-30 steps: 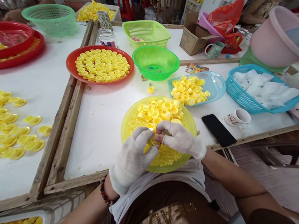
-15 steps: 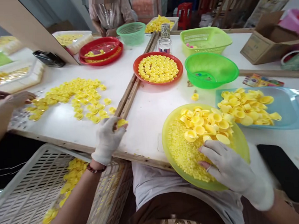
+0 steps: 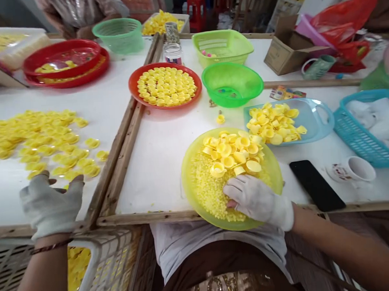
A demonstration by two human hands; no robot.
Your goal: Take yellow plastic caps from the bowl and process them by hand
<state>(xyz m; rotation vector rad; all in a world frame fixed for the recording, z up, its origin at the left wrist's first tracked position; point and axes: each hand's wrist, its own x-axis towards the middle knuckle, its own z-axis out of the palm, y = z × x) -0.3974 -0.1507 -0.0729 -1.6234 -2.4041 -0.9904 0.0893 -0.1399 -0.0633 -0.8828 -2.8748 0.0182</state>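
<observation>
My left hand (image 3: 54,200), in a white glove with bare fingertips, reaches over the white table at the near edge of a spread of shallow yellow plastic cups (image 3: 40,136). Its thumb and fingers are apart, with loose cups just beyond them. In a yellow bowl (image 3: 187,180), my gloved right hand (image 3: 252,199) rests on small yellow pellets (image 3: 206,188). Its fingers are curled together, and whatever they hold is hidden. Larger yellow cups (image 3: 237,149) are heaped in the bowl's far side, touching the pellets.
Wooden strips (image 3: 120,162) divide the table. A red plate (image 3: 198,91) of yellow cups, a green bowl (image 3: 233,85) and a blue tray (image 3: 317,117) stand beyond. A phone (image 3: 315,184) and a mug (image 3: 360,169) lie at right. A person (image 3: 76,12) sits opposite.
The view has swung right. My left hand has moved left from the wooden divider to the cup spread, and the cup it pinched is gone from its fingers. My right hand stays in the bowl.
</observation>
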